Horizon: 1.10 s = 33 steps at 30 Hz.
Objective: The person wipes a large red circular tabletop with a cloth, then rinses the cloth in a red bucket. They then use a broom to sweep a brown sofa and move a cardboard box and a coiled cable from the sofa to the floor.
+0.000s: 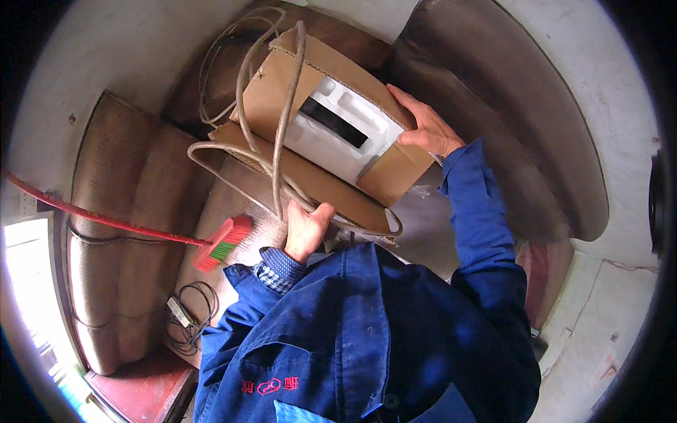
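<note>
An opened cardboard box point(404, 172) is tilted in front of me, its flaps spread. White foam packing point(317, 143) fills it, with a black object point(333, 123) set in a recess; what that object is, I cannot tell. My right hand point(429, 127) grips the box's upper right edge, thumb towards the inside. At the near flap, my left hand point(308, 228) is closed around loops of a thick beige cable point(285, 113), which also pass over the box's left side. Whether the left fingers hold the flap as well is hidden.
Left of the box lies a red and green broom head point(225, 243) with a long red handle. A power strip point(180, 312) with a coiled dark cord sits lower left, near a reddish box or table point(140, 388). Brown covered seats point(137, 211) stand on both sides.
</note>
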{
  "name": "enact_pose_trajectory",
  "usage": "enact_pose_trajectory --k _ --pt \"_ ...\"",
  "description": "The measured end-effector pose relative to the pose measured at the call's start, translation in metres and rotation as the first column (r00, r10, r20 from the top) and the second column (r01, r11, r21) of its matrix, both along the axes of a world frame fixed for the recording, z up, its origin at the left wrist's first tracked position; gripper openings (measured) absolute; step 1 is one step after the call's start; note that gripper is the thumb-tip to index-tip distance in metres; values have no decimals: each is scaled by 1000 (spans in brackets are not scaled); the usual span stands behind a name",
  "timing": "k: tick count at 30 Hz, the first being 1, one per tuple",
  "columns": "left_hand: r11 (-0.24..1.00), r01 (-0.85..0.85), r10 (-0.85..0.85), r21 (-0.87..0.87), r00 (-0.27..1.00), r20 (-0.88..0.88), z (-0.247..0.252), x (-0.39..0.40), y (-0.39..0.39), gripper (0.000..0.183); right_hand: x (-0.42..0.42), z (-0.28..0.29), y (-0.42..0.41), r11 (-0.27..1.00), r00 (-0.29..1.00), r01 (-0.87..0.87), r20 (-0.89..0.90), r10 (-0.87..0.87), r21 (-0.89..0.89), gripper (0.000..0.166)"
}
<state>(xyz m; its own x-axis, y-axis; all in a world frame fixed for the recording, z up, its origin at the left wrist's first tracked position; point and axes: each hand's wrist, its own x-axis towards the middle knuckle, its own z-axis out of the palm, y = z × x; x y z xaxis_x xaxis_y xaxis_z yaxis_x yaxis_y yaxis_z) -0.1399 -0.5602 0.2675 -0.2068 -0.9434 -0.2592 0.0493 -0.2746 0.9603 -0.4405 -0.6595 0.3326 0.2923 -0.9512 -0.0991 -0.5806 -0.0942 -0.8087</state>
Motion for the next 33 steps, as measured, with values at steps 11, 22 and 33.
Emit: enact_pose_trajectory --k 11,22,33 --pt "958 -161 182 239 981 -69 -10 8 5 28 36 -10 17 961 796 69 -566 -214 -266 80" --pt "962 54 -101 268 981 163 40 -7 -31 43 43 -6 58 868 518 117 -715 -468 -483 59" --pt "990 83 -126 115 885 449 23 -1 -15 27 -8 10 75 918 839 253 -403 -365 -305 33"
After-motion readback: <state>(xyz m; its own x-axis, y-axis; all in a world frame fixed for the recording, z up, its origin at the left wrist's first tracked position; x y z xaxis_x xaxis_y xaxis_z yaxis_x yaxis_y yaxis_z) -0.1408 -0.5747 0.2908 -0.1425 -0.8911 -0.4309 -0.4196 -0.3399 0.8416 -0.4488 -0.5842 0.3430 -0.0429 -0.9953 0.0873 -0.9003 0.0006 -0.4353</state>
